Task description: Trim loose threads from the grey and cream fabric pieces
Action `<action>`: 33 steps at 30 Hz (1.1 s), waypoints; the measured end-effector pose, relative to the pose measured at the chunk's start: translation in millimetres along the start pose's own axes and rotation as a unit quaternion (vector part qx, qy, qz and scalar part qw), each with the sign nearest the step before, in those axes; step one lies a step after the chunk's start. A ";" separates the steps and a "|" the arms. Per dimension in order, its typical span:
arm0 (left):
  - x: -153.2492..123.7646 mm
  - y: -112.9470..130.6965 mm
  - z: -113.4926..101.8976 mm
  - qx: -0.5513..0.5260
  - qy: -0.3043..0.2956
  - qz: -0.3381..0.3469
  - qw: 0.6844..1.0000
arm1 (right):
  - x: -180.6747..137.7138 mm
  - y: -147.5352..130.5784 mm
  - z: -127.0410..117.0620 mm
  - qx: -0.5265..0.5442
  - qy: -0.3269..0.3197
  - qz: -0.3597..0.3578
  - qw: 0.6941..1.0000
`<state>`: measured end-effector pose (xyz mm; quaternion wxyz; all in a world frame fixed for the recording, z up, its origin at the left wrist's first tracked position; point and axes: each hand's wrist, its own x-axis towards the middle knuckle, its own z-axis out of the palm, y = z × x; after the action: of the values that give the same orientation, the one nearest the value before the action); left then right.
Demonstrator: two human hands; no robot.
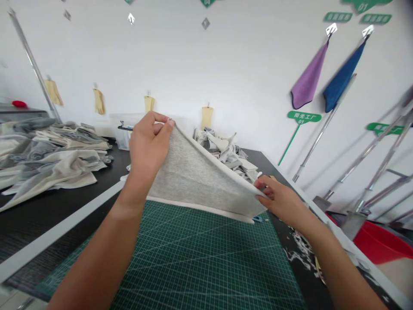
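Observation:
A grey piece of fabric (200, 174) with pale edges hangs stretched between my two hands above a green cutting mat (200, 258). My left hand (150, 140) pinches its upper left corner between thumb and fingers, held higher than the other side. Lower down, my right hand (279, 200) grips the right end of the same upper edge. The fabric's top edge slopes down from left to right, and its lower edge hangs just over the far part of the mat. A small blue object (257, 219) shows beside the fabric's lower right corner.
Piled grey and cream fabric (64, 150) lies on the black table at left. Another heap of fabric pieces (226, 150) stands behind my hands, near a clear plastic bin (122, 138). White scraps (303, 249) litter the right side. A red bucket (382, 241) stands beyond the table edge.

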<state>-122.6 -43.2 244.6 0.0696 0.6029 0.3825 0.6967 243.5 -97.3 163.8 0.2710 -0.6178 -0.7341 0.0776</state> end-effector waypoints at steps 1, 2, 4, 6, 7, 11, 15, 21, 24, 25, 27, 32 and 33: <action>2.9 -7.2 -2.1 0.032 0.004 -0.001 0.999 | -0.6 0.8 -5.2 0.016 -0.010 0.003 1.000; 5.7 -15.1 -4.2 0.072 0.002 -0.005 0.997 | -1.2 0.4 -10.1 0.043 -0.022 0.004 0.999; 9.7 -31.2 -8.0 0.156 -0.022 -0.022 0.987 | -2.6 -3.5 -17.7 0.122 -0.055 0.009 0.991; 10.0 -44.5 -8.8 0.226 -0.076 -0.045 0.970 | -4.0 -9.8 -21.2 0.193 -0.091 0.019 0.977; 8.4 -48.6 -7.3 0.253 -0.111 -0.054 0.960 | -4.6 -13.3 -21.0 0.216 -0.106 0.027 0.970; -12.3 -41.7 14.7 0.250 -0.318 -0.056 0.913 | -7.4 -25.9 -9.0 0.270 -0.142 0.064 0.950; -51.1 -16.3 54.2 0.054 -0.530 -0.049 0.845 | -9.7 -36.5 9.3 0.313 -0.168 0.098 0.930; -98.0 -8.1 94.4 -0.051 -0.584 -0.006 0.810 | -7.9 -39.7 22.1 0.397 -0.168 0.124 0.894; -98.3 -12.3 98.0 -0.055 -0.564 -0.022 0.824 | -6.7 -38.9 19.5 0.422 -0.169 0.135 0.881; -95.7 -13.0 97.5 -0.057 -0.558 -0.029 0.828 | -6.7 -39.1 18.0 0.423 -0.167 0.135 0.880; -89.1 -13.5 95.5 -0.056 -0.553 -0.039 0.830 | -7.2 -39.9 15.4 0.423 -0.151 0.121 0.885; -79.9 -14.9 92.8 -0.095 -0.606 -0.061 0.788 | -7.0 -40.1 13.7 0.414 -0.096 0.060 0.903; -80.0 -16.2 93.2 -0.107 -0.616 -0.074 0.777 | -6.3 -39.4 14.0 0.407 -0.093 0.054 0.907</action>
<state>-24.1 -34.8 169.9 0.4054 0.8620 0.2243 0.2055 203.0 -109.0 167.7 0.4250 -0.4824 -0.6259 0.4415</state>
